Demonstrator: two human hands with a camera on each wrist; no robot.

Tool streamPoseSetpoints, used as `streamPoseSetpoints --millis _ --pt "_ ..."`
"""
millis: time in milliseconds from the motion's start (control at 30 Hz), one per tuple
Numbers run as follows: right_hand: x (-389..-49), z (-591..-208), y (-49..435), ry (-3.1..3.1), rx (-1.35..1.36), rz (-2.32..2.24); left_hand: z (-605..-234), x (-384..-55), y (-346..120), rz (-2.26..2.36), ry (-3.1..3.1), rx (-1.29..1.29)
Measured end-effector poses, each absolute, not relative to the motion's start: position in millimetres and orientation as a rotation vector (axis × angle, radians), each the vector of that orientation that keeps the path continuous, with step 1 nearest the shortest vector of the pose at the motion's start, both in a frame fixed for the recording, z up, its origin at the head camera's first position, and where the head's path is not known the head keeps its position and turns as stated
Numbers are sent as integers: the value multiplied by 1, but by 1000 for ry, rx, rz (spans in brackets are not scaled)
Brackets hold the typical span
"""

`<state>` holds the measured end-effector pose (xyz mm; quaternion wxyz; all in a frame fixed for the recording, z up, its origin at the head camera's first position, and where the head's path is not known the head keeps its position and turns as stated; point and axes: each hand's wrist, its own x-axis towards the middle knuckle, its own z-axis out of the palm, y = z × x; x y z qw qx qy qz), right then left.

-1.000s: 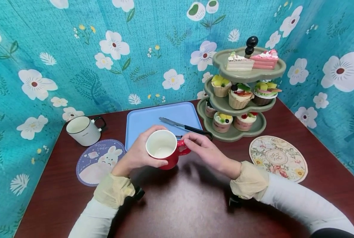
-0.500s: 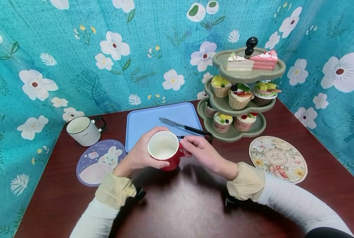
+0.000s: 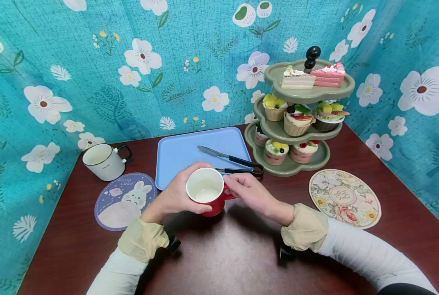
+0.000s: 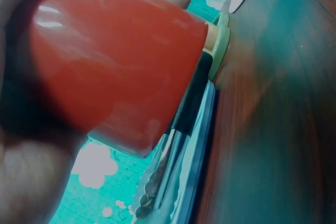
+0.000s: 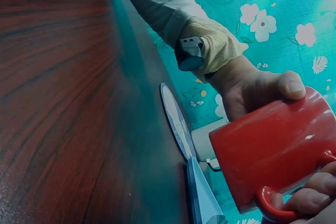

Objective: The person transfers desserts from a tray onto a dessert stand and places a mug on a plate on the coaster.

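My left hand point(image 3: 176, 192) grips the body of a red mug point(image 3: 216, 203) with a white inside, thumb along the near side. Pinched at the mug's handle are the fingers of my right hand point(image 3: 254, 194). The mug is tilted so that its inside shows in the head view. Seen from the right wrist, the red mug point(image 5: 273, 145) is above the table, with fingers through its handle loop. Just behind the mug, black-handled metal tongs point(image 3: 241, 161) lie on a blue tray point(image 3: 178, 149), their handle end reaching past its right edge.
At the back left stands a white mug point(image 3: 106, 166) with a black handle, beside a purple rabbit placemat point(image 3: 121, 211). A green three-tier stand point(image 3: 308, 94) with cakes and cupcakes is at the back right. A floral round mat point(image 3: 344, 196) lies in front of it.
The red mug has shifted slightly right and toward the body, held by both hands. My right fingers have curled in closer around its handle. More of the tongs shows behind it.
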<state>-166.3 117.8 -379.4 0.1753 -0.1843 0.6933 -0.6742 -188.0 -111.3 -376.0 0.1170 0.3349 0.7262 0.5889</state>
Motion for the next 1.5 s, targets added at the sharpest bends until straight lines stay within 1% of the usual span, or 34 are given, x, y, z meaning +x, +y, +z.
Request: streamPoseSetpoints --millis 467,833,1033,1233,1500 --pt "-162 -382 125 1901 -566 -1971 -375 -183 -106 1663 2149 944" --pt "-160 -380 128 1839 -576 -2025 -373 -182 -106 1692 2100 1017" --pt "-159 -377 134 1888 -559 -2012 -371 -180 -110 1724 2083 994" --pt "-161 -373 148 1924 -551 -2015 -368 -178 -122 1726 2103 963" --pt "-162 -369 177 1911 -609 -2106 -372 -174 -157 1740 2189 967"
